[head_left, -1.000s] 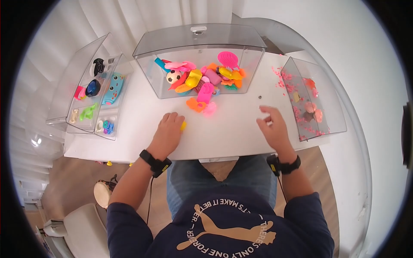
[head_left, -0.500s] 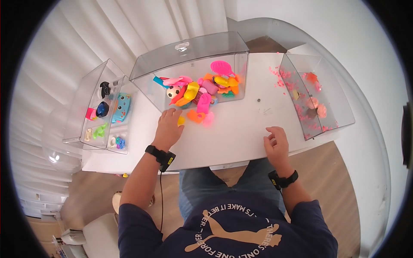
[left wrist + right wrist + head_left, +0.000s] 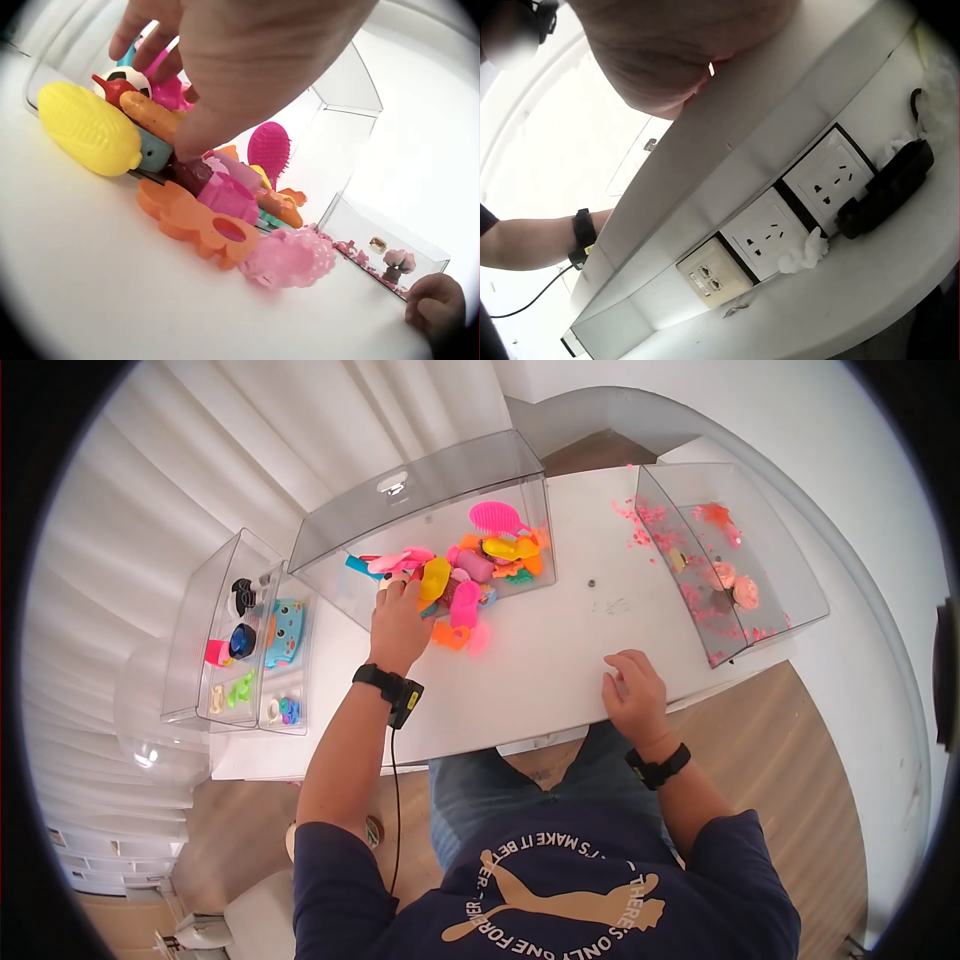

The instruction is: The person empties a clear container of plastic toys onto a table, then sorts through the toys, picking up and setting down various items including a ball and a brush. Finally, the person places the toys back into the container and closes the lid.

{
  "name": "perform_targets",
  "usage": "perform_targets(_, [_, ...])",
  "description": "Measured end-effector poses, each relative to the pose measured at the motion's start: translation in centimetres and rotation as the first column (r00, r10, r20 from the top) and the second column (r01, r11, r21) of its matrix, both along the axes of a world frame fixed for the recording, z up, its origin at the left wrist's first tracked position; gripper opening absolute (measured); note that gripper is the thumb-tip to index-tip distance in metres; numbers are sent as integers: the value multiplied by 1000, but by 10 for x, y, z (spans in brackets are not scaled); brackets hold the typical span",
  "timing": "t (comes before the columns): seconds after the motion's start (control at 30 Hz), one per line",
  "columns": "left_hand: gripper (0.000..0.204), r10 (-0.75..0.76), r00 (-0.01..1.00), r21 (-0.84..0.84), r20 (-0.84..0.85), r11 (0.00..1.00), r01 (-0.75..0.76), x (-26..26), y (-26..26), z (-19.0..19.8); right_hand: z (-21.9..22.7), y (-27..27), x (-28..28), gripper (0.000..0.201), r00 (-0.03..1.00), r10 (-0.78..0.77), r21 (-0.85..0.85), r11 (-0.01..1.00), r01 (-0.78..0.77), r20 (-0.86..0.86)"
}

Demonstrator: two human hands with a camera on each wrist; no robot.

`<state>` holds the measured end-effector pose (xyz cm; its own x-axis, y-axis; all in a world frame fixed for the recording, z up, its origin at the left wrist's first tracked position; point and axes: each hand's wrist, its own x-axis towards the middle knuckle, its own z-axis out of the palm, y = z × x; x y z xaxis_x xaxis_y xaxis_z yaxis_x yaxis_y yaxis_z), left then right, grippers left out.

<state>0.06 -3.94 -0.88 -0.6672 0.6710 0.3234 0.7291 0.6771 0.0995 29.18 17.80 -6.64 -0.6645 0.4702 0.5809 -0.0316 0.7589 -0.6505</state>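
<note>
My left hand [image 3: 403, 625] reaches over the toy heap at the mouth of the central clear box. In the left wrist view its fingers are spread apart from the thumb, above a toy soccer ball [image 3: 127, 79], a red piece [image 3: 114, 91] and an orange toy [image 3: 150, 112]. A yellow toy corn cob [image 3: 90, 129] lies on the table under the wrist, hidden in the head view. Beside it sit an orange flower-edged toy [image 3: 191, 221] and a pale pink piece [image 3: 291, 257]. My right hand [image 3: 637, 692] hangs loosely curled near the table's front edge, holding nothing.
The clear box [image 3: 330, 545] lies with its opening toward me, with a pink hairbrush [image 3: 497, 517] inside. A divided clear case [image 3: 185, 680] with small toys stands left. At right, another clear box [image 3: 790, 595] has pink bits and flowers around it. Wall sockets [image 3: 765, 232] show below the table edge.
My left hand has moved forward from beside the yellow toy to over the toy heap. The right hand has drawn back toward the table edge. The head view has turned.
</note>
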Motion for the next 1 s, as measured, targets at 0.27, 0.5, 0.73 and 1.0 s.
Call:
perform_targets(0.27, [60,48,997,-47,56,998,-45,-15,10,-13,-1,1,0,22,1000,6,46,999,-6,14])
perform_targets(0.5, [60,43,988,2,149,999,-44,-18,11,-22,1,0,-1,23,1000,-6,74,997,4,18])
perform_targets(0.73, [53,25,985,73,173,997,-38,-20,10,-25,1,-2,-2,22,999,-12,101,995,8,36])
perform_targets(1.0, [48,44,992,-11,118,999,-43,-22,11,-27,0,-2,-2,22,999,-11,113,994,8,32])
